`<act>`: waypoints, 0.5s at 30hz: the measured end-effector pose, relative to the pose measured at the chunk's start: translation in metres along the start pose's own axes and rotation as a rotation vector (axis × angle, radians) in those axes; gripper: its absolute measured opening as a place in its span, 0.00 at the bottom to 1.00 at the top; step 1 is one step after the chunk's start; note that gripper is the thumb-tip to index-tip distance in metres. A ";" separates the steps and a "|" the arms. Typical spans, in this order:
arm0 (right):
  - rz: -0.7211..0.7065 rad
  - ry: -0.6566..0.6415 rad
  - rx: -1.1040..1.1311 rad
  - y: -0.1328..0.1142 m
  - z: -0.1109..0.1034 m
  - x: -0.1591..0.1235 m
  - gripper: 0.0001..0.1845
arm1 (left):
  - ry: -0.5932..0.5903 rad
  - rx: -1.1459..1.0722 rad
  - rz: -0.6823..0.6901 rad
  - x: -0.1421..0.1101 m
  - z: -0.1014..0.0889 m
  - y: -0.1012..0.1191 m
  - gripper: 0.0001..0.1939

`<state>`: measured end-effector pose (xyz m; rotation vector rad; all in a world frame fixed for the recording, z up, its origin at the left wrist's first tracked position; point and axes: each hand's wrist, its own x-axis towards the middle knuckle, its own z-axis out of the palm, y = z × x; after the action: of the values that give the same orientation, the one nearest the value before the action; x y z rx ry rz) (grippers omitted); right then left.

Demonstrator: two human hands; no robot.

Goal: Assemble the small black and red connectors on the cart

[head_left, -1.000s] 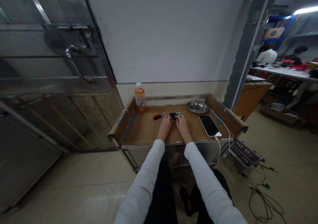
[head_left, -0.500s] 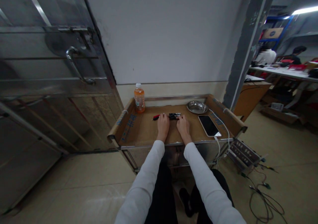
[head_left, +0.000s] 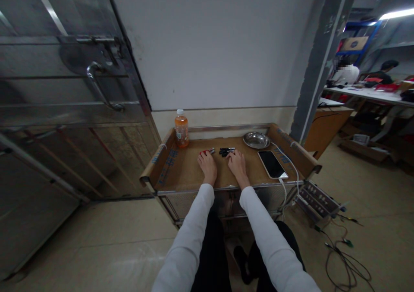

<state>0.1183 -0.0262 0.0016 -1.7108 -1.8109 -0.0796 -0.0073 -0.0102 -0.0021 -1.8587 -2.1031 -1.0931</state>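
Red pens (head_left: 209,151) lie on the cardboard-lined top of a cart, partly covered by fingers. My left hand (head_left: 207,167) is over their near side, palm down, fingers apart and touching them. To their right is a small bunch of black pens (head_left: 223,151), lying roughly side by side. The fingertips of my right hand (head_left: 237,164) rest at the near right edge of this bunch, slightly bent and not wrapped round it. How many pens are in each group is too small to tell.
A bottle of orange drink (head_left: 181,130) stands at the back left. At the right are a shallow metal dish (head_left: 256,140) and a phone (head_left: 272,164) with a white cable (head_left: 295,171). Raised cardboard sides (head_left: 161,162) edge the cart. People sit at a far table (head_left: 371,94).
My left hand has shifted left, its fingers spreading over the red pens, whose silvery ends now show on the right. My right hand has slid slightly left and nearer me; the black pens barely moved.
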 end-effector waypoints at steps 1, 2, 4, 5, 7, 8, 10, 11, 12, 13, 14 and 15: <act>-0.017 -0.023 0.004 0.000 0.001 0.000 0.15 | 0.000 0.001 0.005 0.000 0.000 0.000 0.17; -0.024 -0.040 0.002 0.001 0.003 0.000 0.15 | -0.002 0.005 0.012 0.000 0.000 0.000 0.17; -0.021 -0.047 -0.011 0.002 0.005 0.000 0.14 | -0.018 0.004 0.048 0.002 0.000 -0.001 0.16; -0.016 -0.041 -0.019 0.003 0.006 0.000 0.15 | -0.032 -0.007 0.080 0.003 0.000 -0.001 0.15; -0.019 -0.035 -0.031 0.003 0.007 0.000 0.16 | -0.064 -0.053 0.163 0.005 0.000 0.000 0.15; -0.021 -0.034 -0.034 0.003 0.007 0.000 0.16 | -0.080 -0.087 0.212 0.006 -0.001 0.001 0.14; -0.013 -0.020 -0.037 0.003 0.007 0.000 0.17 | -0.099 -0.162 0.313 0.007 -0.001 0.003 0.14; 0.002 0.000 -0.036 0.002 0.007 0.001 0.17 | -0.106 -0.202 0.362 0.007 -0.001 0.004 0.13; 0.021 0.031 -0.031 0.002 0.007 0.001 0.18 | -0.113 -0.242 0.410 0.007 -0.001 0.005 0.13; 0.037 0.067 -0.022 0.002 0.007 0.002 0.20 | -0.124 -0.283 0.454 0.007 -0.001 0.005 0.12; 0.047 0.102 -0.009 0.002 0.008 0.002 0.22 | -0.139 -0.323 0.492 0.006 -0.001 0.006 0.12; 0.049 0.129 0.008 0.003 0.008 0.003 0.23 | -0.156 -0.361 0.524 0.006 -0.001 0.007 0.12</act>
<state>0.1179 -0.0196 -0.0046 -1.7034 -1.6729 -0.1586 -0.0033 -0.0062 0.0049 -2.5311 -1.3951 -1.2717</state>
